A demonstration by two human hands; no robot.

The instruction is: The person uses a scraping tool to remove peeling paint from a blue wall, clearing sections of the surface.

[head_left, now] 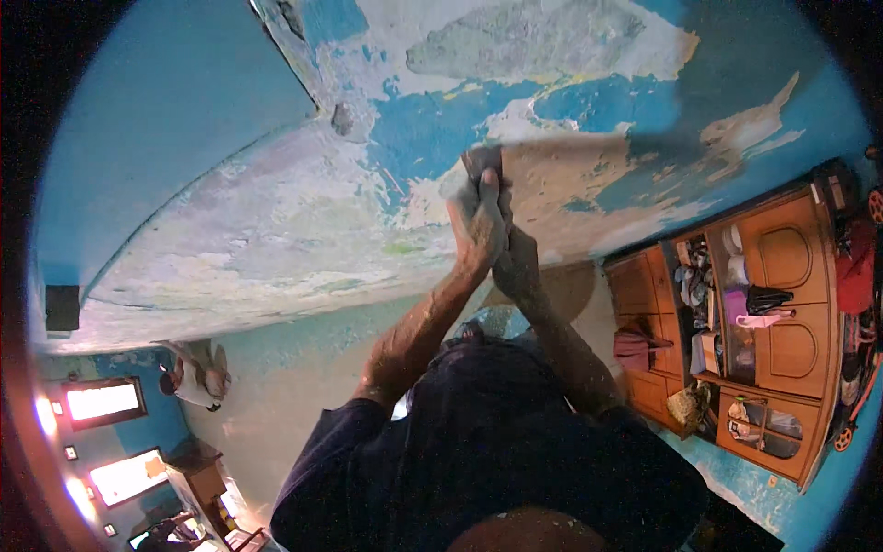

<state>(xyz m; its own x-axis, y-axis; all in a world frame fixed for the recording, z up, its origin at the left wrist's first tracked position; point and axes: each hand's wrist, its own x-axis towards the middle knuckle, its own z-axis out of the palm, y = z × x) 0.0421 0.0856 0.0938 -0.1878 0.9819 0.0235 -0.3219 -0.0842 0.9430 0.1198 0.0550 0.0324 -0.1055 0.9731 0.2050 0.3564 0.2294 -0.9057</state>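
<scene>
Both my arms reach up and forward to a wall (303, 198) of flaking blue paint and pale bare plaster. My left hand (472, 225) is closed round a small dark, flat-edged tool (483, 163), its thumb lying along it. The tool's far edge touches or nearly touches the wall where blue paint meets bare plaster. Whether it is a scraper or a sanding block I cannot tell. My right hand (517, 253) is pressed against the left from behind and right; most of its fingers are hidden. Pale dust or flecks coat my forearms.
A brown wooden cupboard (786, 304) with full shelves stands to the right. Far left, another person (195, 379) is by the wall, near bright windows (101, 402) and a wooden cabinet (195, 471). A dark box (63, 308) sits at the left edge. Shadow falls across the wall at right.
</scene>
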